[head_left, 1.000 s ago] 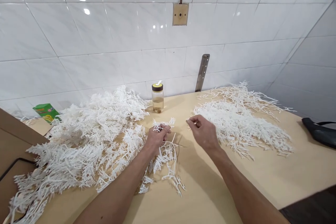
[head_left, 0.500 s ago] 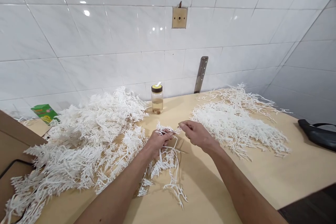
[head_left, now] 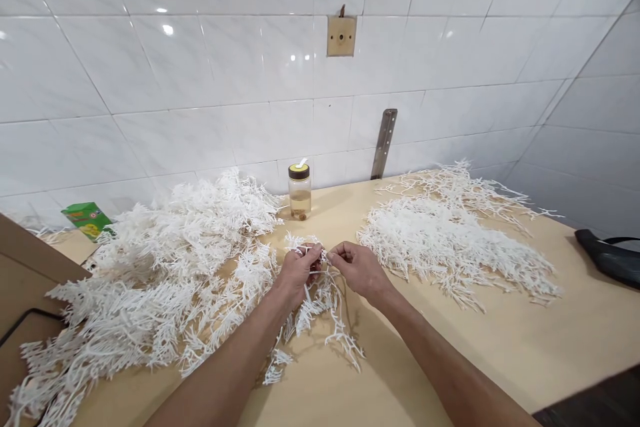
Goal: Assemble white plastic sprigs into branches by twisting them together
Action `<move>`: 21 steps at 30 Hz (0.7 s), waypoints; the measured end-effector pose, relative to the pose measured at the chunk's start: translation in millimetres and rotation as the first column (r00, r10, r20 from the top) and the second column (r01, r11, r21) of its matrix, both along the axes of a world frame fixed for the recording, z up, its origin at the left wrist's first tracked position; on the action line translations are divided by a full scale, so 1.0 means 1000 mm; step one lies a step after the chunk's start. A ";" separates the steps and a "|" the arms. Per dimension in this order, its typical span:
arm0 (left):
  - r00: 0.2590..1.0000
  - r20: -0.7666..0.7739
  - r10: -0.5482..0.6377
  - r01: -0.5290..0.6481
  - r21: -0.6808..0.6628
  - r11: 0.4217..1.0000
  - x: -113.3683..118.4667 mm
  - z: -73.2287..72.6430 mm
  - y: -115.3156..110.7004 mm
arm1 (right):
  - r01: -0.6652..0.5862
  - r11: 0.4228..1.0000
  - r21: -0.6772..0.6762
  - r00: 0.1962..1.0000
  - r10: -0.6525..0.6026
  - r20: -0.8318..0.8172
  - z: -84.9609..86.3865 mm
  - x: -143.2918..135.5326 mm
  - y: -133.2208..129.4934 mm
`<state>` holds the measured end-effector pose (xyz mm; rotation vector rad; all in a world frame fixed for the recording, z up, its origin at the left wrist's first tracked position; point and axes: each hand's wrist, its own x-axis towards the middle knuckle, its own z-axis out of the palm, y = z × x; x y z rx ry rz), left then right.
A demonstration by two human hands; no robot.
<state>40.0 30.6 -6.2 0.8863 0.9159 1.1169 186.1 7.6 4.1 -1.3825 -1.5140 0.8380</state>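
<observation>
The right hand (head_left: 363, 271) has come in to meet the left hand (head_left: 294, 272) over the middle of the tabletop (head_left: 565, 347). The left hand is clamped on a white branching sprig (head_left: 295, 240); the right thumb and forefinger are pressed together at the sprig's end, too small to tell whether they grip it. With both hands at one piece, this looks like close fingertip work on the sprig. Loose white strands (head_left: 345, 340) lie just below. A large white heap (head_left: 145, 287) spreads toward the left edge, a flatter pile (head_left: 450, 247) lies right of the hands, and a jar (head_left: 300, 203) stands near the back edge.
</observation>
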 end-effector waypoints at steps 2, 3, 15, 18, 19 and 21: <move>0.999 -0.050 0.011 -0.010 0.022 1.000 0.000 0.001 -0.001 | -0.034 0.998 -0.051 0.999 0.033 -0.030 0.001 0.001 -0.001; 0.997 -0.072 0.013 -0.011 0.032 0.999 0.000 0.002 -0.001 | -0.058 0.995 -0.083 0.998 0.055 -0.044 0.001 0.002 -0.001; 0.984 -0.172 -0.045 0.051 0.028 0.998 0.001 0.005 -0.005 | -0.065 0.994 0.093 0.982 0.047 0.186 0.000 0.004 -0.001; 0.984 -0.178 -0.015 0.017 0.009 1.000 0.001 0.003 -0.005 | -0.075 0.964 0.253 0.961 0.003 0.275 -0.006 -0.003 -0.002; 0.984 -0.177 -0.005 0.006 0.010 1.000 0.001 0.002 -0.005 | -0.092 0.949 0.303 0.955 -0.002 0.296 -0.008 -0.004 -0.002; 0.984 -0.178 0.023 -0.019 0.025 1.000 0.001 -0.002 -0.004 | -0.139 0.913 0.383 0.941 0.001 0.337 -0.012 -0.006 -0.003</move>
